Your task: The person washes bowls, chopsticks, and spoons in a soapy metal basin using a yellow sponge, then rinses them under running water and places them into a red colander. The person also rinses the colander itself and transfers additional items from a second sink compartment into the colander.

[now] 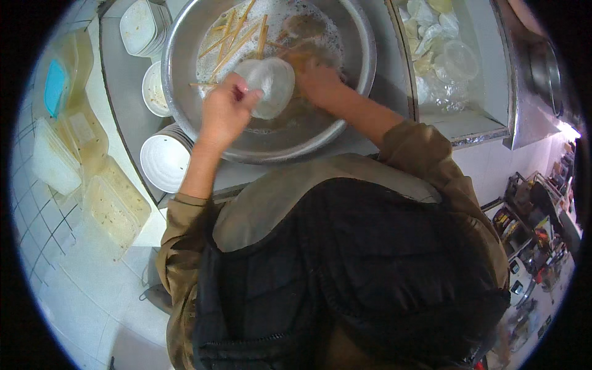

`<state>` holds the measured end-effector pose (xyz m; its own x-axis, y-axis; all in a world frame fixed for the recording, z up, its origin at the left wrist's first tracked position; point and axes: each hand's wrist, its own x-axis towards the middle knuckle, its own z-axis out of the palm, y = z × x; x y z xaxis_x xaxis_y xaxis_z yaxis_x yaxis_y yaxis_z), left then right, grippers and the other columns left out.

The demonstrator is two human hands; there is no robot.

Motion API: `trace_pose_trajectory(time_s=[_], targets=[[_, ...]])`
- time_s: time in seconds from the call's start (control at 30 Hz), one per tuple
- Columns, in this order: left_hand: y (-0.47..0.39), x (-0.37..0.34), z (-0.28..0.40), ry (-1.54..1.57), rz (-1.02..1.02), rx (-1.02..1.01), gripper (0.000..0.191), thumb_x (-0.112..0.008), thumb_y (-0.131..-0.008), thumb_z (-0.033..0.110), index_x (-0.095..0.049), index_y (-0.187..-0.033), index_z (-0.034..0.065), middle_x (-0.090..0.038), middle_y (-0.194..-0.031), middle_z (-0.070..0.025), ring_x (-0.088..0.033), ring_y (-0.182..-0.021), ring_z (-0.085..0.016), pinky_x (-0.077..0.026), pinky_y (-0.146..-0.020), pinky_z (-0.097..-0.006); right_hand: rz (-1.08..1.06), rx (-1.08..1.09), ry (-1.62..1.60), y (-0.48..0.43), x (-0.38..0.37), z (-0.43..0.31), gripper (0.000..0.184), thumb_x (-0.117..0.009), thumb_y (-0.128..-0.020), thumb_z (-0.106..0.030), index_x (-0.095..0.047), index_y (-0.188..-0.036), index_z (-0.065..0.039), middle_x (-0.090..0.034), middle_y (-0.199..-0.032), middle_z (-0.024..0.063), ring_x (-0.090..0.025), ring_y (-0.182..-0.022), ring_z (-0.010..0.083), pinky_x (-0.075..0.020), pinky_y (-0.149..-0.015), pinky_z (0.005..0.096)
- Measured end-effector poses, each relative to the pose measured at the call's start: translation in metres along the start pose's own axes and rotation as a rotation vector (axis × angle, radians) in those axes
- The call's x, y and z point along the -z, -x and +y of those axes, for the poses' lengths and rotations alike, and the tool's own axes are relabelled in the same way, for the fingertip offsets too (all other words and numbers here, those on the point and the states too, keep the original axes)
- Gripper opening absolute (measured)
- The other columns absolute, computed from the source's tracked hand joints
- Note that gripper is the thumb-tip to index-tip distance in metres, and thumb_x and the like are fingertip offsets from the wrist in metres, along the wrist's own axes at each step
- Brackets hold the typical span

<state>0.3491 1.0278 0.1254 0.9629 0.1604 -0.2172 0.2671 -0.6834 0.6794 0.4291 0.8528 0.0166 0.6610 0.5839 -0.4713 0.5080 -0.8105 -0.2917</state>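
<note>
A large round metal basin [365, 69] stands before me with foamy water [296, 14] in it. My left hand [229, 108] grips the rim of a translucent plastic bowl or lid [273, 85] above the water, thumb on the near side. My right hand [321, 85] reaches into the basin beside it, fingertips blurred. Something brownish [305, 60] lies at those fingers; whether it is held is not plain. Several wooden chopsticks [233, 51] float crosswise at the left of the basin.
Stacked white dishes [138, 30], a white bowl [155, 90] and stacked white bowls [164, 162] stand left of the basin. Farther left are stained plastic containers [115, 208] and a blue item [55, 88]. At right, a sink compartment [481, 122] holds clear plastic containers [458, 60] in water.
</note>
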Motion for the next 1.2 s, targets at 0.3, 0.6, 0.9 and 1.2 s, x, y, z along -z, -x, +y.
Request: trace_pose_trajectory(time_s=[0.3, 0.6, 0.9, 1.2], targets=[[-0.022, -0.071, -0.028, -0.135, 0.167, -0.01, 0.019, -0.056, -0.072, 0.006, -0.047, -0.088, 0.0022, -0.054, -0.075, -0.0227, -0.054, -0.07, -0.043, -0.042, -0.06, -0.0492, 0.027, -0.035, -0.4, -0.002, 0.06, 0.037, 0.03, -0.057, -0.067, -0.019, -0.061, -0.09, 0.0, -0.062, -0.08, 0.0169, -0.061, -0.075, 0.0254, -0.0479, -0.066, 0.0346], [-0.037, -0.083, -0.035, -0.267, 0.352, -0.029, 0.016, -0.052, -0.071, 0.005, -0.044, -0.085, 0.0056, -0.054, -0.078, -0.02, -0.054, -0.066, -0.042, -0.041, -0.056, -0.0501, 0.586, -0.153, -1.04, 0.066, 0.087, 0.024, 0.03, -0.06, -0.064, -0.023, -0.061, -0.084, 0.0, -0.059, -0.072, 0.0145, -0.057, -0.063, 0.0204, -0.0453, -0.059, 0.0309], [-0.048, -0.092, -0.029, -0.012, 0.28, -0.119, 0.029, -0.052, -0.07, 0.005, -0.049, -0.099, 0.0054, -0.057, -0.085, -0.0176, -0.057, -0.072, -0.037, -0.046, -0.059, -0.0446, 0.163, 0.292, -0.703, 0.016, 0.024, -0.012, 0.044, -0.059, -0.062, -0.016, -0.056, -0.103, -0.002, -0.054, -0.105, 0.0209, -0.05, -0.097, 0.0337, -0.0403, -0.082, 0.0399], [-0.072, -0.078, 0.011, -0.481, -0.085, -0.251, 0.022, -0.055, -0.071, 0.014, -0.056, -0.092, 0.0064, -0.056, -0.09, -0.0183, -0.059, -0.074, -0.035, -0.049, -0.063, -0.0423, 0.393, 0.396, 0.181, 0.002, -0.025, -0.003, 0.044, -0.054, -0.074, -0.02, -0.05, -0.116, -0.008, -0.044, -0.123, 0.0178, -0.038, -0.116, 0.034, -0.0347, -0.09, 0.048]])
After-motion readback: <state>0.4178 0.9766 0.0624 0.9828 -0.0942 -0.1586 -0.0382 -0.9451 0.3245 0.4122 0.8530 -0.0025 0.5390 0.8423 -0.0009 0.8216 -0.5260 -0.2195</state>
